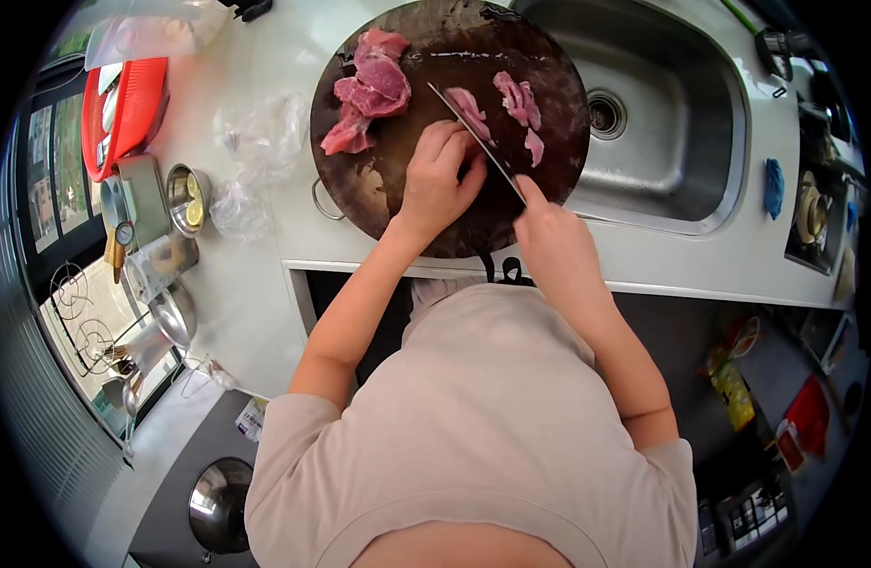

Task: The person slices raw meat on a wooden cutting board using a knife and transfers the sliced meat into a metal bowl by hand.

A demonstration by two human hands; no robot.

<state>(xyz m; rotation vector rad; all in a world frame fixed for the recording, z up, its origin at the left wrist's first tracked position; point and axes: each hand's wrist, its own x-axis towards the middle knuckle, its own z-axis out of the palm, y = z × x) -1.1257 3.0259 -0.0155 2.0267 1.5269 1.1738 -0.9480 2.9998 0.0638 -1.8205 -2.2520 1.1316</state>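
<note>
A kitchen knife (477,137) slants across the round dark cutting board (388,204), with my right hand (554,237) closed around its handle. Just left of the blade, my left hand (439,175) rests with curled fingers, fingertips close to the steel. Whatever lies under those fingertips is hidden. Along the blade's right side is a slice of raw meat (468,112). Farther right on the board sit several cut meat strips (519,99) and a small meat piece (535,147). Larger chunks of raw pink meat (374,83) lie at the board's upper left.
Right of the board is a steel sink (677,123), partly overlapped by it. Clear plastic bags (251,156) lie on the counter to the left. Beyond them are a small metal bowl (187,199) with yellow pieces and a red basket (137,109). A metal ring handle (324,201) projects from the board.
</note>
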